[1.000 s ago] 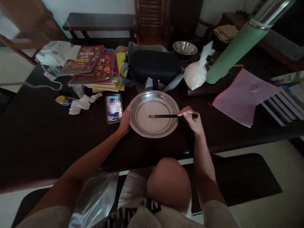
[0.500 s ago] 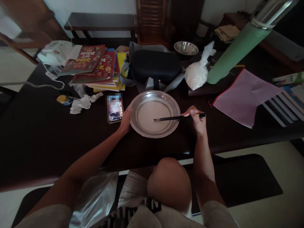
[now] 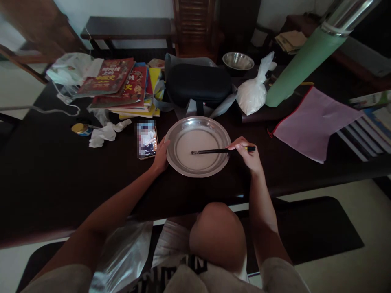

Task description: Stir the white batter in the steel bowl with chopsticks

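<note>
A wide metal bowl [image 3: 198, 172] stands on the dark table, holding a pale, milky mixture [image 3: 198, 142]. My left hand [image 3: 161, 156] grips the bowl's left rim, thumb on top and the other fingers mostly hidden beneath. In my right hand [image 3: 247, 154] is a pair of black chopsticks [image 3: 214, 151], pinched together near their back ends. Their tips rest in the mixture, a little left of the bowl's middle. Just left of my left hand lies a phone [image 3: 148, 139] with its screen lit.
Behind the bowl sits a black case [image 3: 198, 83]. Red books [image 3: 106, 77], crumpled tissue [image 3: 104, 134] and a small jar [image 3: 81, 129] lie to the left. Rightward are a tied bag of white powder [image 3: 252, 97], a tall green bottle [image 3: 305, 65] and a purple pouch [image 3: 317, 122].
My right hand has moved left, carrying the chopstick tips farther left through the mixture. My left hand keeps its hold on the rim.
</note>
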`<state>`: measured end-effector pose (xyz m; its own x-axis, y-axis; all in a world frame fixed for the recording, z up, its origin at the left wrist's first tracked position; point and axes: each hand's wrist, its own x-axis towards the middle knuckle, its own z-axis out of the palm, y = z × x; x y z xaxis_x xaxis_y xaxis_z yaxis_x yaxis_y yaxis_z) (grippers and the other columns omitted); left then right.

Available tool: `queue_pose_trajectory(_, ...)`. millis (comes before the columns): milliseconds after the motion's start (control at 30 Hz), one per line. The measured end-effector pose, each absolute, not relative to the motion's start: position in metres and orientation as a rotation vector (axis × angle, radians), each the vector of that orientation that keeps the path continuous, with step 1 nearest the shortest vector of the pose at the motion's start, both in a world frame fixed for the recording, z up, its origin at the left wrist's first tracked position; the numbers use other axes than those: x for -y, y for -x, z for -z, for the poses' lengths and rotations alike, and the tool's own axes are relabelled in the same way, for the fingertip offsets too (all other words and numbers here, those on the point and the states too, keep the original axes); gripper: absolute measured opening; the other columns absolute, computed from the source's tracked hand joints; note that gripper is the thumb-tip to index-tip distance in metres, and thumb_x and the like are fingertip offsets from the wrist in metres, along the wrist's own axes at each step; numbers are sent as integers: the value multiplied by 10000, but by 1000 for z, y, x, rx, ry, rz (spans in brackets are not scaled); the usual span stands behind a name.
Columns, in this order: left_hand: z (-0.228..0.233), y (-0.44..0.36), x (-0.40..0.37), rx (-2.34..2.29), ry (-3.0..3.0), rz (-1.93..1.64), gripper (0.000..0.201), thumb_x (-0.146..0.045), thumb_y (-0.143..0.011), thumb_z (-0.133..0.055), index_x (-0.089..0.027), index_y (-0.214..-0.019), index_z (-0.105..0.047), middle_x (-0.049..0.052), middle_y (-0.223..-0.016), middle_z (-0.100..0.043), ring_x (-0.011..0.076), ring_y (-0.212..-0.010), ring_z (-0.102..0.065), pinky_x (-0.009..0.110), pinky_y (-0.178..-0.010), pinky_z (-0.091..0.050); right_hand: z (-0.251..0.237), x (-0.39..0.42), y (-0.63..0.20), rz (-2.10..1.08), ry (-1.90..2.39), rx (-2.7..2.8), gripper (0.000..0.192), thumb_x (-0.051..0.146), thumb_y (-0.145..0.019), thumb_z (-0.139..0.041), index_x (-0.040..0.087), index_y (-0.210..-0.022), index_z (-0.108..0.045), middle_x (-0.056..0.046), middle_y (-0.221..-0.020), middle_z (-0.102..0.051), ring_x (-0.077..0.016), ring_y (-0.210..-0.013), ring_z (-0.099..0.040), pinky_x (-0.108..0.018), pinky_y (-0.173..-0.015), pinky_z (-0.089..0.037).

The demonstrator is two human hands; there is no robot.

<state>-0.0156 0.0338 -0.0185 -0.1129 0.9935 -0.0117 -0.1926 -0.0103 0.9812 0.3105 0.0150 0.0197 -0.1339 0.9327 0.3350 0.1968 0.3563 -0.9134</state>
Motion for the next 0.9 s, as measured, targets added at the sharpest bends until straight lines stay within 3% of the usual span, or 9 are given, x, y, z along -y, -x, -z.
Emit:
queue_pose_trajectory(200, 13, 16, -32, -1157, -1042, -1371, 367, -505, -807, -704, -207, -1021, -724, 89, -1074, -784, 333, -1217, -658, 428, -952, -572, -20, -14, -312, -845, 1053, 1475, 348, 517, -960, -630, 306, -755, -815, -17, -750, -755, -213, -767, -709, -395, -787, -543)
queue_pose_trajectory(367, 13, 16, -32, -1161, -1033, -1361, 374, -511, -809, -701, -213, -1035, -715, 91, -1038, -779, 340, -1205, -666, 440, -934, -581, -21, -15, -310, -892, 1054, 1619, 333, 561, -938, -640, 307, -823, -822, -29, -828, -790, -240, -908, -726, -423, -878, -557)
queue_pose_trajectory(533, 17, 17, -33, -1142, -1011, -1359, 356, -483, -820, -700, -208, -1046, -707, 105, -1070, -769, 336, -1180, -675, 442, -932, -579, -19, -14, -312, -827, 1079, 1463, 345, 525, -960, -623, 317, -760, -812, -16, -757, -755, -217, -791, -706, -399, -809, -547)
queue_pose_trajectory(733, 19, 19, -35, -1141, -977, -1360, 389, -494, -781, -725, -219, -1057, -726, 70, -1067, -786, 310, -1084, -715, 411, -906, -585, -20, -15, -310, -874, 1077, 1604, 344, 587, -928, -640, 312, -813, -812, -30, -843, -798, -248, -904, -720, -429, -875, -553)
queue_pose_trajectory(900, 18, 17, -34, -1164, -1004, -1365, 316, -466, -807, -697, -216, -999, -721, 80, -1019, -782, 328, -1130, -694, 414, -877, -591, -19, -15, -313, -833, 1092, 1474, 361, 556, -952, -622, 312, -753, -799, -16, -764, -761, -226, -795, -716, -412, -817, -548)
